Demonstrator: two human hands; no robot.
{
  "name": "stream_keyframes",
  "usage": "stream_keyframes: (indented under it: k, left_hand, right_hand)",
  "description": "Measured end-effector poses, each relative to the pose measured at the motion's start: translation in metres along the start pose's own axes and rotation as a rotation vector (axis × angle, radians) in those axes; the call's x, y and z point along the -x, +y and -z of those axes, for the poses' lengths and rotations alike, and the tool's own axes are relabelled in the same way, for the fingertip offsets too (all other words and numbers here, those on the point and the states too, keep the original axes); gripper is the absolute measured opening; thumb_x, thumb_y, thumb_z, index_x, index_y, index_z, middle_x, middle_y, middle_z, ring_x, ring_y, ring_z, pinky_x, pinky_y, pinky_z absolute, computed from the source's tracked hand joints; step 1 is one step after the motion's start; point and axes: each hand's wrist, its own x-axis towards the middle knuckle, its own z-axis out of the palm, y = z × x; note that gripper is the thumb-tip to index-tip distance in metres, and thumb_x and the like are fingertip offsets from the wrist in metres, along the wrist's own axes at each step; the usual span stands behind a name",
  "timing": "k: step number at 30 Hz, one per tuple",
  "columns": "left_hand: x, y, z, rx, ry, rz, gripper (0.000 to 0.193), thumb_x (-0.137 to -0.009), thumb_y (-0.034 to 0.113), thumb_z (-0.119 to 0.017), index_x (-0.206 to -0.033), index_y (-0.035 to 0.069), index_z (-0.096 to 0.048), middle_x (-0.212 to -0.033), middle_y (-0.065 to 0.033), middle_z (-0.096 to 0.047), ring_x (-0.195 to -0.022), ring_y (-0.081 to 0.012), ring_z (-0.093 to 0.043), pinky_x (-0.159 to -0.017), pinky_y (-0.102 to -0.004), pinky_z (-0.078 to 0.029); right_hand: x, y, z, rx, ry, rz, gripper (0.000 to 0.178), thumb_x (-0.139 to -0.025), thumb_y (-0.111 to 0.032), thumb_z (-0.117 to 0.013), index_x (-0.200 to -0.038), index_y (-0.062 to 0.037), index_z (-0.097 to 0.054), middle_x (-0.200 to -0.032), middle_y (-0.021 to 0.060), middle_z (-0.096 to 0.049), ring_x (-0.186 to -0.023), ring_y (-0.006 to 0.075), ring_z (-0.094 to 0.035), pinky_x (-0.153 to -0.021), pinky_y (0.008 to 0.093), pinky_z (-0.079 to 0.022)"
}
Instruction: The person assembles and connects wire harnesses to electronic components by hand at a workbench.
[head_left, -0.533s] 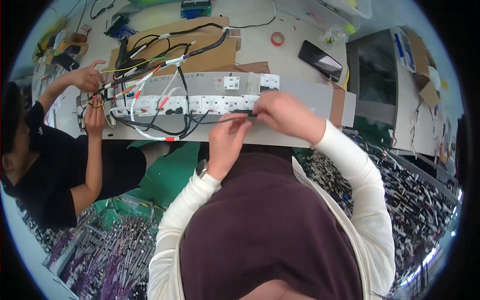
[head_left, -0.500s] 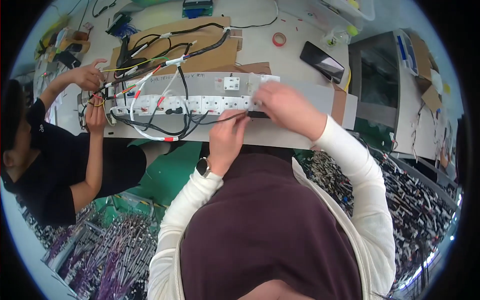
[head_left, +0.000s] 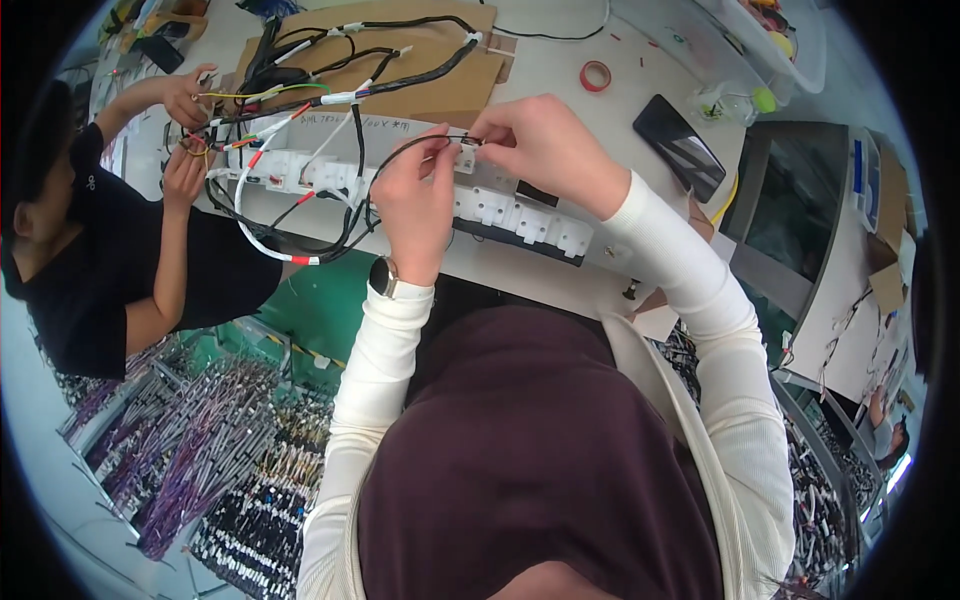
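Note:
My left hand (head_left: 415,205) pinches a thin black cable (head_left: 405,150) close to its end, above the row of white connector blocks. My right hand (head_left: 550,152) is closed in a pinch at the tip of the same cable, where a small dark end piece partly shows between the fingers. Below my hands, a white socket block (head_left: 465,157) sits on the board, and a row of white fixture blocks (head_left: 520,220) runs along the table's front edge. The cable belongs to a wire harness (head_left: 350,97) with black and white branches and red bands.
At the left a co-worker's hands (head_left: 185,170) handle the harness's other end. Brown cardboard (head_left: 440,95) lies beneath the harness. Red tape (head_left: 595,76), a black phone (head_left: 680,145) and a bottle with a green cap (head_left: 735,102) are at the right. Bundled cables (head_left: 200,450) stand below left.
Both my hands have moved away from the table's front edge, carrying the cable end up past the white blocks. My head view has shifted and turned slightly.

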Motion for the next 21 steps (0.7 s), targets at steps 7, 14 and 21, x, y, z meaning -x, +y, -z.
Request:
stream_keyframes:
  k: [7,14,21]
  left_hand:
    - [0.003,0.004,-0.001,-0.455,-0.099,-0.312,0.013,-0.084,0.001,-0.072,-0.097,0.0,-0.071,-0.099,-0.013,-0.073,-0.087,-0.0277,-0.07,-0.075,-0.0352,-0.056]
    - [0.012,0.0,0.013,-0.209,-0.145,-0.143,0.035,-0.083,-0.013,-0.053,-0.112,-0.002,-0.069,-0.11,-0.0157,-0.072,-0.095,-0.0332,-0.069,-0.088,-0.0383,-0.054]
    - [0.024,-0.011,0.005,-0.015,-0.08,-0.02,0.06,-0.075,-0.016,-0.037,-0.126,-0.002,-0.064,-0.119,-0.0197,-0.066,-0.107,-0.036,-0.063,-0.097,-0.039,-0.05]
  right_hand:
    - [0.012,0.004,0.003,-0.021,0.024,-0.069,0.019,-0.08,-0.009,-0.072,-0.096,0.0014,-0.074,-0.079,0.014,-0.074,-0.068,0.0235,-0.071,-0.067,0.0333,-0.056]
    - [0.012,0.0,-0.023,-0.353,0.099,-0.002,0.013,-0.079,-0.005,-0.075,-0.092,-0.0001,-0.074,-0.081,0.0101,-0.071,-0.07,0.0221,-0.068,-0.069,0.0324,-0.054]
    - [0.006,0.008,-0.038,0.041,0.19,0.294,0.012,-0.079,-0.008,-0.077,-0.09,-0.0062,-0.075,-0.084,0.0065,-0.061,-0.072,0.0242,-0.062,-0.065,0.0344,-0.051]
